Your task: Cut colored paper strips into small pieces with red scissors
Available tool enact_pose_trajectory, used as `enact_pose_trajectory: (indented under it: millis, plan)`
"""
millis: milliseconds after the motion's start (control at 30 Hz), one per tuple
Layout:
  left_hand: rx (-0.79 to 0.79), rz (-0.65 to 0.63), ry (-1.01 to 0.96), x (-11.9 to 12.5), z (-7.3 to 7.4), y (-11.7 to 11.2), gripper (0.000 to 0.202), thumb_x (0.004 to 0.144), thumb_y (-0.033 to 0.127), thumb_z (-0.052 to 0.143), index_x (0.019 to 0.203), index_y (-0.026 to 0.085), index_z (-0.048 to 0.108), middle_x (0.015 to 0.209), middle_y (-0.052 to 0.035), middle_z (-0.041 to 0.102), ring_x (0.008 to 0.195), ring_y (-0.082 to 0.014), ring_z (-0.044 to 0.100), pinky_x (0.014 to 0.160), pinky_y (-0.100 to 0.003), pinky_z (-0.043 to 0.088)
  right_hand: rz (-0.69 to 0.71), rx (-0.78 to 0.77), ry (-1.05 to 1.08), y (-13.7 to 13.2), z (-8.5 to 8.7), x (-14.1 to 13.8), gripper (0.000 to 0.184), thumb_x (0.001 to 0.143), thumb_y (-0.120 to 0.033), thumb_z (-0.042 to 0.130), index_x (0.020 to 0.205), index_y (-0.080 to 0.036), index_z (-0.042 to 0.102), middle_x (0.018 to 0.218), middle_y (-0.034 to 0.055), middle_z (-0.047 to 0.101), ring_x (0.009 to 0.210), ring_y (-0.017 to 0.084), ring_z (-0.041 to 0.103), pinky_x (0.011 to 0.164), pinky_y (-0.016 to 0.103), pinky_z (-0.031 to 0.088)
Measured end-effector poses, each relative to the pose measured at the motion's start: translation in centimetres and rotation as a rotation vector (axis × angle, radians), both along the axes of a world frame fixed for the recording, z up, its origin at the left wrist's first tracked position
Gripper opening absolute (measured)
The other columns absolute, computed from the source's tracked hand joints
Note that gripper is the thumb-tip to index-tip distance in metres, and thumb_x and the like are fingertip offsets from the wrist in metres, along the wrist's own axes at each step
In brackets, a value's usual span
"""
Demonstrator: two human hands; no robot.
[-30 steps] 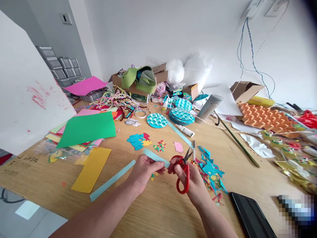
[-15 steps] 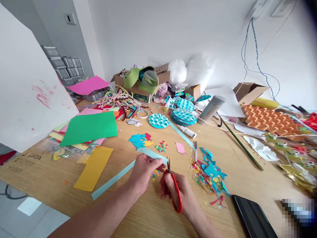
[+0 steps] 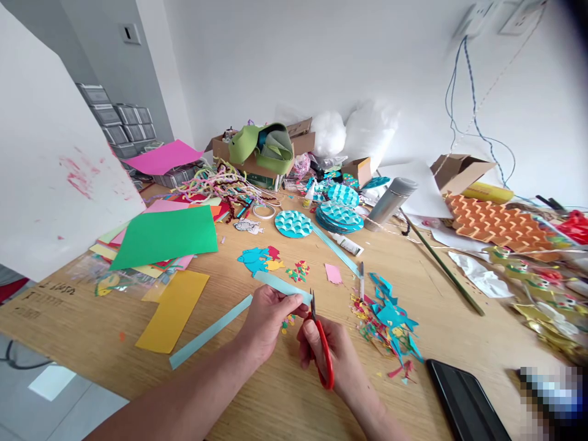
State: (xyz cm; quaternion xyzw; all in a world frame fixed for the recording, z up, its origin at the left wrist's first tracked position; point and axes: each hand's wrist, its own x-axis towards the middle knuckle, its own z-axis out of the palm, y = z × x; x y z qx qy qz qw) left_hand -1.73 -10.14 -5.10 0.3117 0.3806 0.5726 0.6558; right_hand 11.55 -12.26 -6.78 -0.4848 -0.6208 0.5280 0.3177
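My left hand (image 3: 265, 321) pinches a light blue paper strip (image 3: 278, 282) near its right end. Red-handled scissors (image 3: 327, 361) are in my right hand (image 3: 333, 343), blades pointing up and away from me at that end of the strip. Whether the blades have cut into the paper I cannot tell. A second light blue strip (image 3: 209, 334) lies on the table left of my left hand. Beyond the hands are blue fish cutouts (image 3: 252, 260) with red and yellow ones, and small coloured paper bits (image 3: 298, 271).
Coloured paper sheets (image 3: 165, 239) are piled at the left. Blue paper scraps (image 3: 392, 315) and a pen (image 3: 361, 282) lie right of my hands, with a black phone (image 3: 466, 398) nearer me. Blue patterned discs (image 3: 294, 224) and a glue bottle (image 3: 348, 245) sit farther back.
Both hands, the strip and the scissors hold nearly the same place. The view has shifted very slightly.
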Motion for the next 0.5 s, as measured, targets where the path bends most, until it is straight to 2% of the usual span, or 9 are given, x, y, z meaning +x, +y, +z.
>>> enact_pose_trajectory:
  millis: [500]
  plan:
    - [-0.040,0.013,-0.039,0.13,0.24,0.01,0.014,0.065,0.024,0.073,0.068,0.014,0.065,0.063,-0.0018,0.065,0.062,-0.0143,0.061,0.062,-0.027,0.048,-0.030,-0.037,-0.047,0.02,0.45,-0.07,0.058,0.080,-0.071,0.042,0.063,-0.016,0.050,0.046,0.0011,0.054,0.037,0.010,0.049,0.038,0.019,0.032]
